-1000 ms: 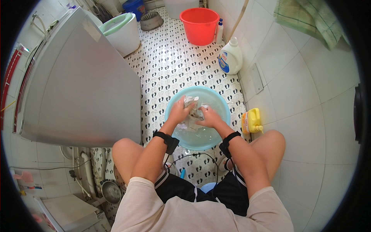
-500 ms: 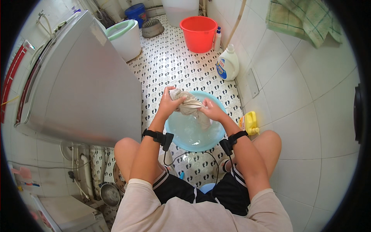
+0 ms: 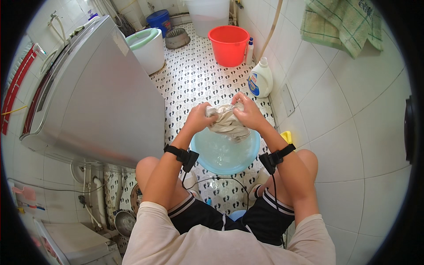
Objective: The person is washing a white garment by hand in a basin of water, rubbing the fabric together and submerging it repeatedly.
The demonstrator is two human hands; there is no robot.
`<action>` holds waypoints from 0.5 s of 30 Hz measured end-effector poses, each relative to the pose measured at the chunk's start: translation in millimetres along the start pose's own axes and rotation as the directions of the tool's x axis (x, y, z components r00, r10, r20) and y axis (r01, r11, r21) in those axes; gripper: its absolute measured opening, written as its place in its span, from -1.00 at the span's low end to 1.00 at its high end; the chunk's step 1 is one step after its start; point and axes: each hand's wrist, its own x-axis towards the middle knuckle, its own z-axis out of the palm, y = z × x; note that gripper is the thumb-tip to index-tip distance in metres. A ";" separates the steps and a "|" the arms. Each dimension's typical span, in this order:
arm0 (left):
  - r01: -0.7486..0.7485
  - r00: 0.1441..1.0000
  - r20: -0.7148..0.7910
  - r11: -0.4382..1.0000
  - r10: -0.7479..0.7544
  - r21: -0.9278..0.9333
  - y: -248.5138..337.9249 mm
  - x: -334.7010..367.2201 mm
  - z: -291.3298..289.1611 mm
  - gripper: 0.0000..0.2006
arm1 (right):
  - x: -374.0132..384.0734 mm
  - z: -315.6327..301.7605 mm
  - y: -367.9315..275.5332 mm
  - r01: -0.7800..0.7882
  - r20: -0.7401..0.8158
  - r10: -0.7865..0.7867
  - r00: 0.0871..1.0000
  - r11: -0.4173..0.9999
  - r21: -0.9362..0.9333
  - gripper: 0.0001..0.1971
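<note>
A wet, crumpled beige cloth (image 3: 229, 123) is bunched up above the far part of a light blue basin (image 3: 225, 170). My left hand (image 3: 199, 117) grips its left side, the fingers curled into the fabric. On the other side my right hand (image 3: 247, 111) pinches the upper right of the cloth, with the wrist raised. The lower folds hang over cloudy water (image 3: 221, 150) in the basin, which stands on the floor between my feet. What kind of garment or textile the cloth is, I cannot make out.
Against the right wall stand a white detergent jug (image 3: 261, 79) and a yellow bottle (image 3: 287, 137), partly behind my right forearm. Farther off are a red bucket (image 3: 228, 46) and a white tub (image 3: 148, 55). A grey appliance (image 3: 101, 92) fills the left side. Dark cables (image 3: 240, 176) run between my legs.
The cloth has been raised and gathered between both hands; before, its end dangled at the water. My right hand has moved up and away from me, to a hold near the cloth's top.
</note>
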 end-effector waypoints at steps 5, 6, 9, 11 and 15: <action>0.017 0.955 0.296 1.000 -0.009 -0.024 -6.7 -4.8 7.5 -0.55 | -2.8 2.3 -21.5 0.138 -0.087 -0.133 0.987 0.989 0.050 -0.81; 0.018 0.954 0.301 0.999 -0.009 -0.026 -6.8 -7.4 12.7 -0.55 | -5.2 3.3 -25.6 0.083 -0.070 -0.078 0.994 0.994 0.076 -0.81; 0.094 0.948 0.318 0.969 -0.017 -0.229 -9.8 -8.6 20.1 -0.40 | -1.7 12.9 -21.5 0.132 -0.110 -0.121 0.987 0.987 0.096 -0.81; -0.014 0.951 0.299 0.980 0.074 -0.198 -15.1 -6.6 25.7 -0.38 | -1.9 15.9 -22.6 0.088 -0.078 -0.081 0.994 0.992 0.092 -0.81; -0.150 0.947 0.253 0.968 0.199 -0.199 -14.3 -0.8 32.1 -0.49 | -1.4 17.7 -17.0 0.100 -0.047 -0.097 0.994 0.992 0.079 -0.79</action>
